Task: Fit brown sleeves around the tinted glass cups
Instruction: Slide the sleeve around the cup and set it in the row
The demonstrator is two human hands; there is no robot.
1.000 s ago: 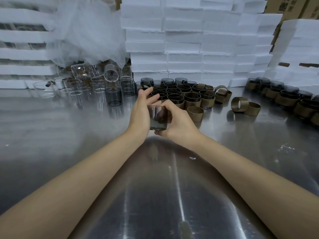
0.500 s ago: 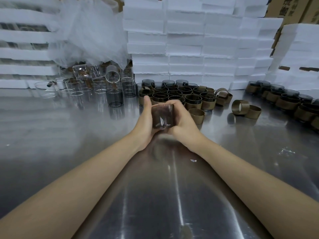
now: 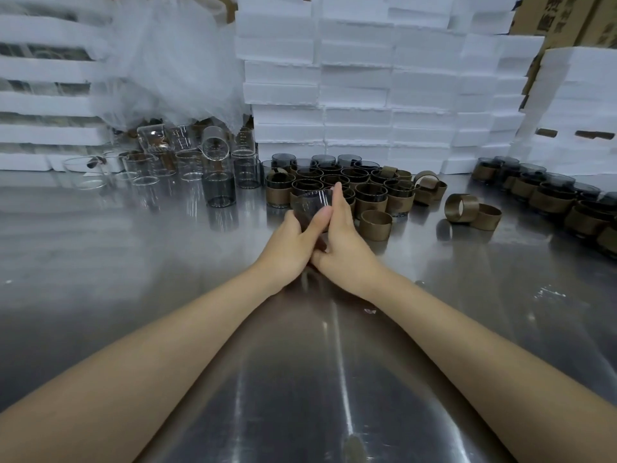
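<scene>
Head view, change against half a second ago: both hands are farther out over the metal table (image 3: 160,269) and closer to the block of finished cups (image 3: 367,190). The cup between them has tipped, so its rim now faces up and away.

Left hand (image 3: 289,243) wraps the tinted cup (image 3: 312,203) from the left, with the thumb laid across the near wall. Right hand (image 3: 345,237) closes on it from the right, forefinger straight up past the rim. Its other fingers are hidden behind the glass. Grip: both hands hold the one cup, and the heels of the palms nearly meet below it. The cup sits just in front of the nearest finished cups. Whether its base touches the table, I cannot tell.

Sleeve status: a brown tone shows low on the cup between the thumbs, but the hands cover the band, so seating is unconfirmed.

Judgement: the forward shift and tilt read as the last push of the sleeve, or the start of setting this cup down with the finished ones.

Stock still to do: one loose sleeve (image 3: 375,225) just right of the hands, two more sleeves (image 3: 474,212) farther right, and a bare dark cup (image 3: 218,192) to the left among clear glasses (image 3: 150,170). A second row of sleeved cups (image 3: 551,198) lines the right edge, with foam blocks (image 3: 354,95) stacked behind.
</scene>
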